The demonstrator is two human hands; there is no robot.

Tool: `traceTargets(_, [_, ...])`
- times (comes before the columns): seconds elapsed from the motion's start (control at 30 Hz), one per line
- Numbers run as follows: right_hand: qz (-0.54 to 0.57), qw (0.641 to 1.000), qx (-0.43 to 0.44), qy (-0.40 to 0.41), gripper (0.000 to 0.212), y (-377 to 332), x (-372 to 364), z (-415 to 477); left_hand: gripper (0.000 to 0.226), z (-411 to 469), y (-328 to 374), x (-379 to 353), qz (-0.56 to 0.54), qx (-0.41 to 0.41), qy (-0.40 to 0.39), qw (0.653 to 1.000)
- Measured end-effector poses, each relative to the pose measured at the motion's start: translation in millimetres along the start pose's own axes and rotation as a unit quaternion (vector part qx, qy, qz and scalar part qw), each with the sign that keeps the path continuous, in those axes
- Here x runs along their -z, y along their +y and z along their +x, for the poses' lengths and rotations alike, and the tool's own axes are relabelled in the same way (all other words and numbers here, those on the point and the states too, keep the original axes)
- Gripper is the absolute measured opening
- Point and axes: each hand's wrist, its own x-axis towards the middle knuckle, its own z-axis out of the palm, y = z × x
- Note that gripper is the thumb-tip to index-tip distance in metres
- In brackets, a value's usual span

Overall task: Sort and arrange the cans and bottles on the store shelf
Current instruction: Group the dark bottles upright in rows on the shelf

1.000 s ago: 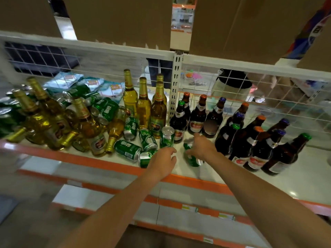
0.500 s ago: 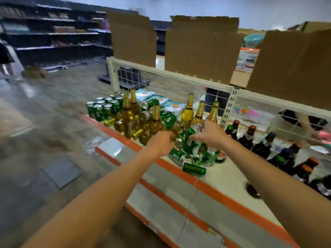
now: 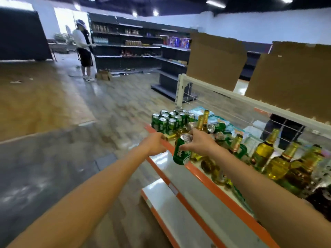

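Carried leftward along the shelf [image 3: 215, 188], the green can [image 3: 179, 153] hangs tilted over its front edge, gripped by the right hand [image 3: 199, 143]. The left hand [image 3: 155, 144] is curled at that edge; I cannot tell whether it holds anything.

A green can [image 3: 179, 154] with white lettering and a silver top is seen, green silver-topped cans [image 3: 171, 122] at its twelve o'clock, yellow bottles [image 3: 263, 153] with gold-foil necks at its three o'clock, and a white shelf [image 3: 217, 191] edged in orange.

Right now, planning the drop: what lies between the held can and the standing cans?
Head view: a lying gold-necked bottle, between can and cans.
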Motion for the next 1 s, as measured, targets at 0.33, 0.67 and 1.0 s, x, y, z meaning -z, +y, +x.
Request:
traceTargets(0.33, [-0.057,0.997,0.050,-0.028,0.050,-136,-57,141,0.062,69,-141,93,0.006,0.028,0.000,1.000])
traceTargets(0.67, [-0.053,0.998,0.032,-0.025,0.049,-143,-68,240,0.063,158,-191,115,-0.002,0.034,-0.038,0.999])
traceTargets(1.0, [-0.064,0.998,0.005,-0.020,0.051,-91,-23,387,0.071,340,-147,89,-0.059,-0.025,-0.085,0.994])
